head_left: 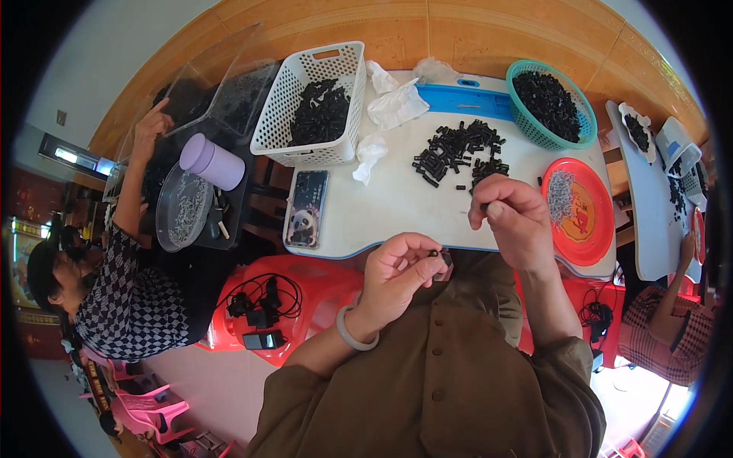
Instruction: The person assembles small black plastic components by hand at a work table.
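One wood-panelled wall (pixel 489 34) stands behind a white table (pixel 382 214), whose pale top shows broadly along its curved, blue-trimmed front edge. Toward the back, a white basket (pixel 305 157) and a green basket (pixel 534 131) hold heaped black pieces; a red plate (pixel 605 240) of silvery bits (pixel 561 197) sits at right. Short black tubes (pixel 454 149) lie piled between the baskets. The right hand (pixel 515 221) curls over the table; whether it grips anything cannot be told. At the front edge, the left hand (pixel 401 269) pinches a small, dark piece (pixel 434 253).
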Demonstrator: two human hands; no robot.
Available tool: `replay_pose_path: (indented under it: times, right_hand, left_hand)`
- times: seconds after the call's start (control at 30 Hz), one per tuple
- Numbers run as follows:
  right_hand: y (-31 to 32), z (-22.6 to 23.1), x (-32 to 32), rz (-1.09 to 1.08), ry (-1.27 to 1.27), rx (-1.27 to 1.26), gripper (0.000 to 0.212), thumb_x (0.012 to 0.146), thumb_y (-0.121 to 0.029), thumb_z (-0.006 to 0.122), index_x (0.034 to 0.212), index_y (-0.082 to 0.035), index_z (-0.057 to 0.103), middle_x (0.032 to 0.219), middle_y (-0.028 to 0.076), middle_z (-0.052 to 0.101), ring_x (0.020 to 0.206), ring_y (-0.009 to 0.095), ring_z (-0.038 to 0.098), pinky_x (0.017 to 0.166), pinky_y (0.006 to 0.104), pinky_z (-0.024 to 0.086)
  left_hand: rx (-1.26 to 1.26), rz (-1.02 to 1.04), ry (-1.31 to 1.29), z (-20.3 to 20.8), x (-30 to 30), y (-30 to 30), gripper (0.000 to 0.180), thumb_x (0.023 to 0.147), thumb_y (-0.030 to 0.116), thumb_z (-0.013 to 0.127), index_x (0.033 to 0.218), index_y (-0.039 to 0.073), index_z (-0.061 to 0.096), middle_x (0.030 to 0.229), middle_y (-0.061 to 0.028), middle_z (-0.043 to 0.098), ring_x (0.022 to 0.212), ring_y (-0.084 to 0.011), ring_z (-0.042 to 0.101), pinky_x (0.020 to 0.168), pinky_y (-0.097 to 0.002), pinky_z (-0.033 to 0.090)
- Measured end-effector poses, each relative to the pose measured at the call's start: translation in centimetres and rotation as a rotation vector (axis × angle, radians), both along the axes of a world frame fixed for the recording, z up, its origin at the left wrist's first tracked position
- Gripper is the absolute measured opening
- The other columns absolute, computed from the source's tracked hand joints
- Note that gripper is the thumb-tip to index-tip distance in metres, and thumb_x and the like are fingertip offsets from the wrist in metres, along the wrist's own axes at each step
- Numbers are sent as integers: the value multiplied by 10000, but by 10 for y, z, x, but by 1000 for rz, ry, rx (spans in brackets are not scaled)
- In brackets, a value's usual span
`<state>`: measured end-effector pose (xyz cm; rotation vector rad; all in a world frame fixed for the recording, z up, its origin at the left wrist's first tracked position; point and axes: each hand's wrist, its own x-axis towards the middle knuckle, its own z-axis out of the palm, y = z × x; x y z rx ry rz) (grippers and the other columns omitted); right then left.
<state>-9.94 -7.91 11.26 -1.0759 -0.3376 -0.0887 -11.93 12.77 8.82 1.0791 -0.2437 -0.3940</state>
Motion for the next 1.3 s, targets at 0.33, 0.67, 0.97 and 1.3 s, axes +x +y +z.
replay_pose_path:
  times: [0.33,0.67,0.97,1.3]
  right_hand:
    - [17,27,-39,85,-40,86,146,855,-17,643,987,28,603,930,133,594,769,149,588,678,256,501]
    - [24,40,-52,-37,-206,-166,152,822,-8,686,966,20,646,926,127,617,827,181,601,699,280,490]
    - [26,48,-53,-80,-276,-367,151,781,-22,728,916,4,666,862,122,638,741,176,614,641,271,481]
    - [30,54,-48,-185,-485,-675,165,730,13,735,879,-14,668,839,113,636,678,197,612,566,278,472]
  left_hand:
    - [-137,-157,-92,44,-15,0,237,870,38,661,1068,-32,549,883,-181,666,637,-111,609,585,-209,510]
    - [-293,-267,-57,49,-23,4,219,904,12,611,1106,-38,540,923,-134,670,717,-108,634,617,-215,525]
    - [-213,-174,-106,48,-29,3,180,885,-7,633,1046,-39,559,907,-102,664,681,-77,612,587,-193,501]
    - [-82,8,-310,42,-28,1,123,863,-33,654,962,-31,580,799,-52,660,584,-29,565,502,-162,430]
